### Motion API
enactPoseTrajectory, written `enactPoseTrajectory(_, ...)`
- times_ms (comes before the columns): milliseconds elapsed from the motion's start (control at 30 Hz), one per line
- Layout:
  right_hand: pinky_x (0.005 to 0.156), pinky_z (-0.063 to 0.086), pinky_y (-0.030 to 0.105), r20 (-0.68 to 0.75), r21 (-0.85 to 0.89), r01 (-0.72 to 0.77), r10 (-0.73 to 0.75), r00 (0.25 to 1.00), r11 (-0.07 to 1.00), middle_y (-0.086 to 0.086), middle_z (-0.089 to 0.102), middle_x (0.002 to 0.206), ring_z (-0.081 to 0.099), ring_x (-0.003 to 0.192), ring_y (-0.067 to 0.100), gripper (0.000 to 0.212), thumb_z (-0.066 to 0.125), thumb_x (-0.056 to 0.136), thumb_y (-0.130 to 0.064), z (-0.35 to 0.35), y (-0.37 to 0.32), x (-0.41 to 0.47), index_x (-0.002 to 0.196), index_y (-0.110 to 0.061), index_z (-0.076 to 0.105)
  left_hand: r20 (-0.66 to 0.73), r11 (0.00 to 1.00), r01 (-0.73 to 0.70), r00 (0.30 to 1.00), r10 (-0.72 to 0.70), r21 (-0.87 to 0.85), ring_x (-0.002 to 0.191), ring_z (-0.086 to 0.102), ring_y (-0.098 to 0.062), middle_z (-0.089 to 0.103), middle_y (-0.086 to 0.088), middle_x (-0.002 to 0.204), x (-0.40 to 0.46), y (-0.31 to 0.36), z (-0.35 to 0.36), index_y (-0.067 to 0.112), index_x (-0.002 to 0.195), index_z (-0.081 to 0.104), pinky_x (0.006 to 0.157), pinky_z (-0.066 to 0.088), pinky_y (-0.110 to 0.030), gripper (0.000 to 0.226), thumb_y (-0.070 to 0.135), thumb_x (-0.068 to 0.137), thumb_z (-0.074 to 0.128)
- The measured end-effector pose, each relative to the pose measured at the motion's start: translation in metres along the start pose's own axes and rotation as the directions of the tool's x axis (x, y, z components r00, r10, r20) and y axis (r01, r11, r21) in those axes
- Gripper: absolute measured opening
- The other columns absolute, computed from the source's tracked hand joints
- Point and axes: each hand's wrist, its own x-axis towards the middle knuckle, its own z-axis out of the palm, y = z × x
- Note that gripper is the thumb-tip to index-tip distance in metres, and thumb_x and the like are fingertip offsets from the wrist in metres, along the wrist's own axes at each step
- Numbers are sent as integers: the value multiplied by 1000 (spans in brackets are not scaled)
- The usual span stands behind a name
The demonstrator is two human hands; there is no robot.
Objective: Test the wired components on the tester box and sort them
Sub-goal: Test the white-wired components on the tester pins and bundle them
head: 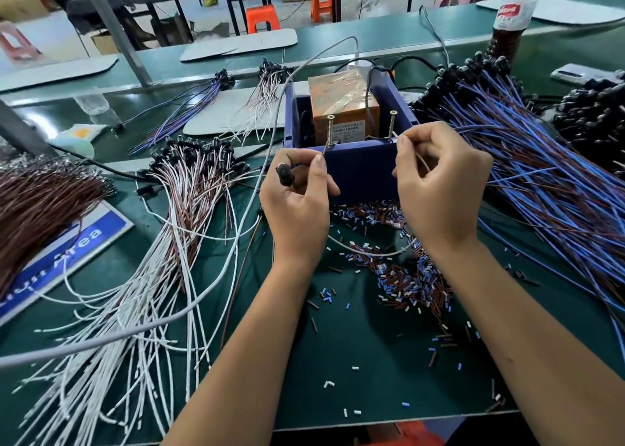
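- My left hand (297,205) curls round a black wired component (284,174), thumb and finger pinching its brown lead up at the left screw (329,131).
- My right hand (439,188) pinches the other lead, a white one, just by the right screw (392,124).
- Both screws stand on the near wall of the blue tester box (358,168), right ahead of my knuckles; an orange block (341,104) wrapped in tape sits inside it.
- Below my wrists the green bench (365,371) is strewn with cut insulation bits (402,280), blue, brown and white.
- Left of my left hand: a pile of white-and-brown leads (162,259).
- Right of my right hand: a heap of blue-and-brown leads (548,182).
- Far right ahead, a cola bottle (512,16); beyond the bench, orange stools (262,18) on a pale floor.
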Motion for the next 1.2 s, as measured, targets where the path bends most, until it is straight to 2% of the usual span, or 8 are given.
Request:
enactPoseTrajectory(367,57,53,29,-1,-1,17,-17,1000,1000,-2,70,75,68,62,10,18,61,103,-17,0,2,-3,96,-5,72,-2,998,55,998,-55,-6,56,58,-13,63,2,60,-1,6,-2,14,93,61,62,47,-29,8,12,101,60)
enactPoseTrajectory(633,61,54,37,0,24,-64,64,998,998,-1,68,70,67,61,12,16,60,102,-18,-14,6,-2,94,-8,68,-98,996,36,994,-44,-82,52,52,-14,58,3,55,-2,15,0,15,88,58,56,41,-26,12,10,99,60)
enactPoseTrajectory(800,61,54,29,-59,26,-109,111,992,994,-5,68,69,67,62,6,12,58,102,-16,-44,10,9,92,-13,65,26,983,80,997,-77,-165,52,51,-16,57,0,57,-15,32,27,11,87,59,54,39,-28,13,7,99,60)
enactPoseTrajectory(900,60,50,23,-122,2,-127,127,984,992,-7,67,67,68,61,9,10,56,102,-16,-78,25,20,95,-13,63,145,962,156,981,-126,-223,49,49,-11,57,1,57,-19,49,67,9,88,60,51,37,-21,11,9,99,60)
enactPoseTrajectory(967,62,49,22,-179,-11,-178,173,968,984,-4,67,67,69,61,11,8,55,100,-16,-110,41,28,97,-13,61,278,937,268,939,-202,-226,47,48,-7,58,1,58,-21,62,102,12,85,61,50,36,-19,14,10,99,60)
enactPoseTrajectory(1067,65,53,24,-301,-72,-294,260,918,953,-5,68,69,71,62,8,7,55,97,-18,-165,72,39,97,-16,61,454,871,462,820,-349,-166,41,41,-6,59,-2,58,-29,73,165,16,78,59,46,30,-22,23,8,99,60)
enactPoseTrajectory(1133,70,58,29,-405,-124,-405,326,854,906,-8,70,70,71,63,8,10,56,95,-23,-206,95,41,96,-18,65,547,794,593,713,-438,-137,36,35,-5,59,-6,61,-42,80,210,12,79,58,43,28,-21,21,5,99,60)
enactPoseTrajectory(1200,77,61,38,-486,-183,-529,392,781,829,-3,75,76,73,68,14,16,54,93,-26,-252,117,39,97,-20,68,627,699,708,591,-507,-101,33,33,-3,62,-9,68,-61,86,253,9,84,58,39,27,-16,15,2,98,59)
